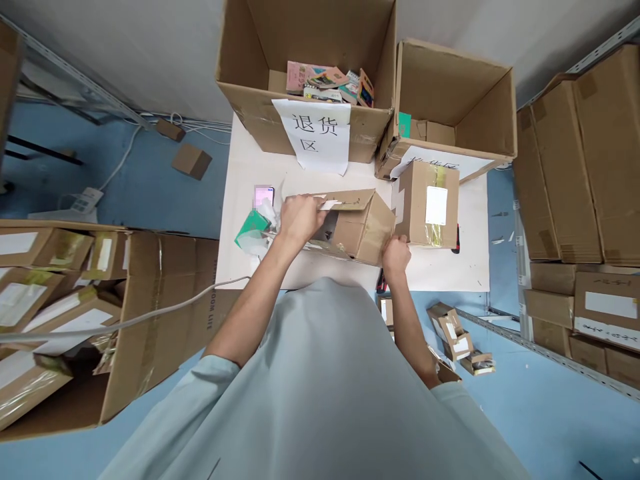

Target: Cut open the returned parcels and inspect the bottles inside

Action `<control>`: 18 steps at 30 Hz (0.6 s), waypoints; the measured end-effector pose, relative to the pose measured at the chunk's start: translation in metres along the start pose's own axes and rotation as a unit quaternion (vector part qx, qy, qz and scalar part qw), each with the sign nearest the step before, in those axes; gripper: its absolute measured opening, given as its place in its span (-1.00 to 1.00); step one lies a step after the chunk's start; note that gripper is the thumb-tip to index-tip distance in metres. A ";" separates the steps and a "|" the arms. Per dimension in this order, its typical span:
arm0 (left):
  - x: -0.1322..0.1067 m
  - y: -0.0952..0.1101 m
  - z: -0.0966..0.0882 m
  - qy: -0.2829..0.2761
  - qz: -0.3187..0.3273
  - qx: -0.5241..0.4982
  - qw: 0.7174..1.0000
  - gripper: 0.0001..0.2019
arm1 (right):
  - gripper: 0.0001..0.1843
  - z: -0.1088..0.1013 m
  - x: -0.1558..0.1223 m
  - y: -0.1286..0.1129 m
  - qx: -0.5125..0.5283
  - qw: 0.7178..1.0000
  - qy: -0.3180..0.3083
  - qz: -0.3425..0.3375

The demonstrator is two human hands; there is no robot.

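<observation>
A cardboard box (373,230) lies tipped on the table in front of me, its open side showing a dark inside. My left hand (300,217) is closed on the raised flap at its left end. At the lower right corner my right hand (397,255) grips the same box, with a red and black tool (381,281) just below that hand, partly hidden. A taped cardboard box (417,203) with a white label stands upright to the right. Left of my left hand lie a green packet (251,225), crumpled clear plastic and a phone (264,196).
Two large open cartons stand at the back of the table (463,267); the left carton (240,100) holds several booklets. A big carton (165,293) of parcels is at left, with a cable (175,310) across it. Boxes (590,167) fill the right shelf; others lie on the floor.
</observation>
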State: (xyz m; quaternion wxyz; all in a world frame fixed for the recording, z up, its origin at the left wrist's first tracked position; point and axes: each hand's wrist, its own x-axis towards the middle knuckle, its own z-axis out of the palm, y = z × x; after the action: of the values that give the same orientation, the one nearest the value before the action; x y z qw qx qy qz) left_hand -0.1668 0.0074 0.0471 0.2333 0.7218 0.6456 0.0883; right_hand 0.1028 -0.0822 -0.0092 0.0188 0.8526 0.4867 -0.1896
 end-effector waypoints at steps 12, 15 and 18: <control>-0.032 -0.058 0.024 0.194 -0.098 -0.278 0.936 -0.52 | -0.20 -0.042 -0.081 0.024 0.251 0.963 -0.013 -0.096; -0.036 -0.082 0.035 0.142 -0.147 -0.295 0.933 -0.49 | -0.22 -0.026 -0.078 0.036 0.309 0.947 -0.060 -0.061; -0.041 -0.091 0.045 0.063 -0.161 -0.368 0.914 -0.42 | -0.18 -0.007 -0.072 0.052 0.368 0.925 -0.086 -0.024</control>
State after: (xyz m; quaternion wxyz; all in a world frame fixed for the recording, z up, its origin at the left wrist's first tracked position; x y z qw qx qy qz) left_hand -0.2345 -0.0374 -0.0263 0.4518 0.4642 0.6884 0.3263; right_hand 0.1160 -0.1677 0.0143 -0.2590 0.7677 0.3998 -0.4286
